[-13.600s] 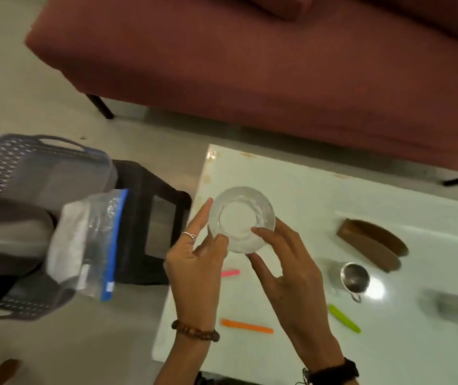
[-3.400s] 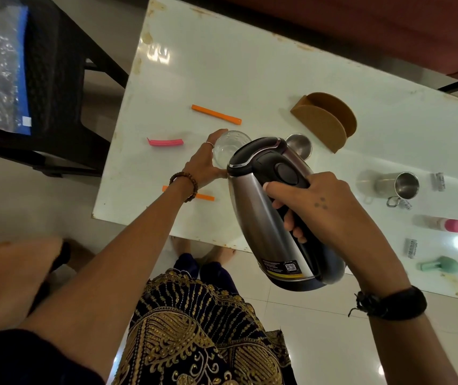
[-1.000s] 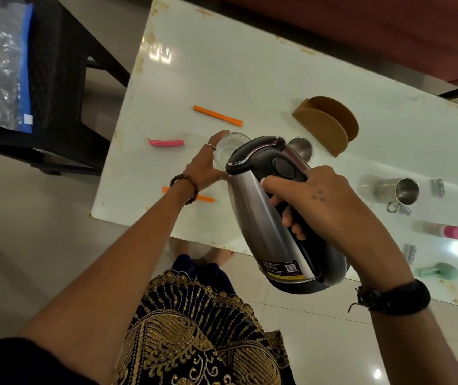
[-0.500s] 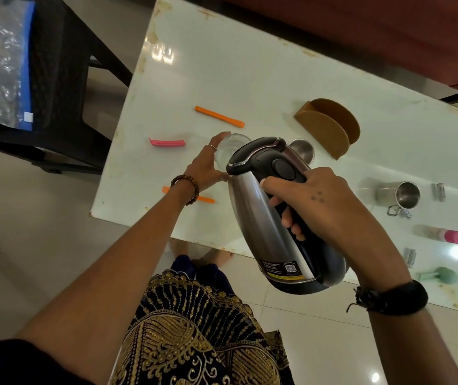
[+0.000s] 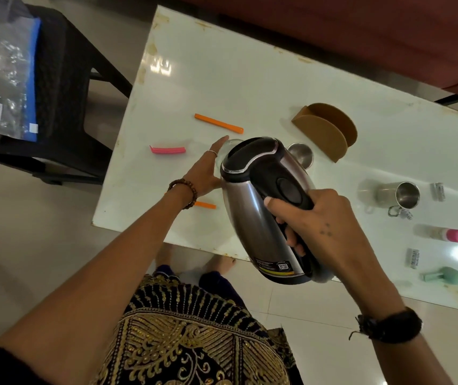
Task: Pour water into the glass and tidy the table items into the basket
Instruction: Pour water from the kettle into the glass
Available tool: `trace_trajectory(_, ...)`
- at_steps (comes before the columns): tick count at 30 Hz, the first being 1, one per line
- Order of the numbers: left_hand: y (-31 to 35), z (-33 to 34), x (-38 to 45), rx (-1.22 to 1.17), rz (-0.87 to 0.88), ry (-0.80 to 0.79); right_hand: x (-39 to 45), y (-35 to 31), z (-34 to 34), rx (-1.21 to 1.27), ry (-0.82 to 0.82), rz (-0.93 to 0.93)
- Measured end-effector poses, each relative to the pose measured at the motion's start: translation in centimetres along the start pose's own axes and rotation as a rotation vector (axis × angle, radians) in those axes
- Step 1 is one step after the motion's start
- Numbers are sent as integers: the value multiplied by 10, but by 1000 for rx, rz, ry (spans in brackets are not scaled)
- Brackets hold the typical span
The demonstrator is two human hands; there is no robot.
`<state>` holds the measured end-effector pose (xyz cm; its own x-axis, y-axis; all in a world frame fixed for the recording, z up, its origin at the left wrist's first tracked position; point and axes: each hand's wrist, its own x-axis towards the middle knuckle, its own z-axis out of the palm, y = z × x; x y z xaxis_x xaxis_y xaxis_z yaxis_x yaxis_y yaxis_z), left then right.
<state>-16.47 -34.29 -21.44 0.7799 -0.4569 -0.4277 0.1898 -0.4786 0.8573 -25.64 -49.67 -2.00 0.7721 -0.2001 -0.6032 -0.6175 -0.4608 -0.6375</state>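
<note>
My right hand (image 5: 316, 223) grips the black handle of a steel electric kettle (image 5: 253, 207), which is tilted with its lid end over the glass. Only a sliver of the clear glass (image 5: 229, 144) shows past the kettle's top. My left hand (image 5: 205, 170) is wrapped around the glass on the white table (image 5: 250, 79). Loose on the table lie a long orange stick (image 5: 218, 127), a pink clip (image 5: 168, 149) and a short orange stick (image 5: 205, 205). No water stream is visible. The basket is out of view.
A brown curved holder (image 5: 326, 132), a small steel cup (image 5: 301, 154), a steel mug (image 5: 398, 195), a pink-capped bottle (image 5: 442, 234), a green item (image 5: 444, 275) and small wrapped pieces (image 5: 412, 258) sit at the right. A black stool (image 5: 64, 87) with a plastic bag (image 5: 2, 76) stands left. A red sofa (image 5: 361, 31) is behind.
The kettle has tipped a little further over the glass, hiding more of it. My left hand stays on the glass. Nothing else on the table moved.
</note>
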Motion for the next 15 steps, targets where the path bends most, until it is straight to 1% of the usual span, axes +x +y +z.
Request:
trace_trajectory(2, 1, -8, -8, 27, -11, 23, -11, -3, 5, 6, 30, -63)
trace_trajectory(4, 2, -21, -23, 28, -1, 147, -23, -12, 10, 12, 44, -135)
trace_trajectory(6, 5, -40, -48, 28, 51, 295, -33, -27, 18, 38, 40, -166)
trace_trajectory(8, 11, -64, -75, 19, 83, 386, -41, -48, 29, 78, 28, -180)
trace_trajectory(13, 19, -153, -139, 19, 128, 559, -52, -119, 79, 143, -40, -282)
trace_trajectory(15, 14, -196, -160, 34, 131, 661, -53, -152, 109, 175, -81, -347)
